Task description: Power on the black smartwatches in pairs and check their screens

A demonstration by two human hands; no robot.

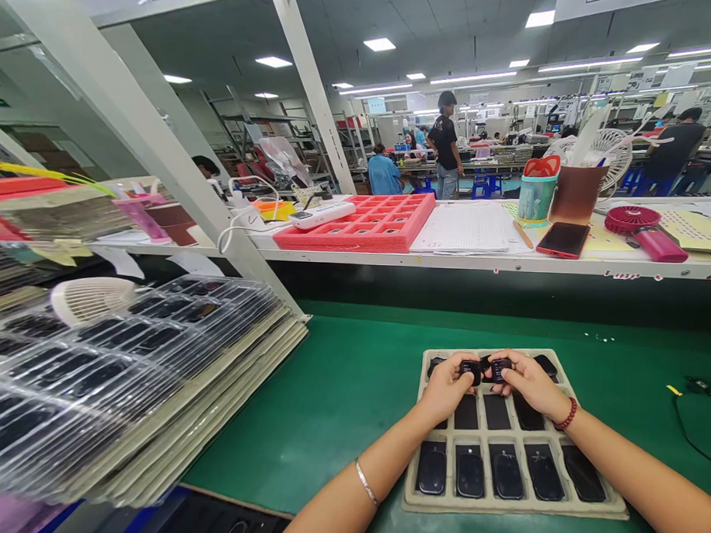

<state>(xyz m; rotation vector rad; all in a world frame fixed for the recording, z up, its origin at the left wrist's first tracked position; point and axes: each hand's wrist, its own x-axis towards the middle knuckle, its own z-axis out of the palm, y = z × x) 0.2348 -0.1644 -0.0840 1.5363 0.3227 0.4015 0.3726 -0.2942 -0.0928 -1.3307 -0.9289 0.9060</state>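
1. The left hand (449,385) and right hand (525,379) each pinch a small black rounded device (470,371) above a cream moulded compartment tray (516,507).
2. Clear plastic trays (124,367) lie stacked at left.
3. A red foam grid tray (385,235) sits on the far white shelf (449,261).

Ceiling (428,20): spreads grey, carrying bright panels (379,44) and long strip lights (472,78)
Posts (312,86): slant, painted pale, at left
Bench (358,360): shows a green top
Shelf (507,262): runs white-edged behind the green
Far side: holds metal racks (237,130) and blue stools (494,186)
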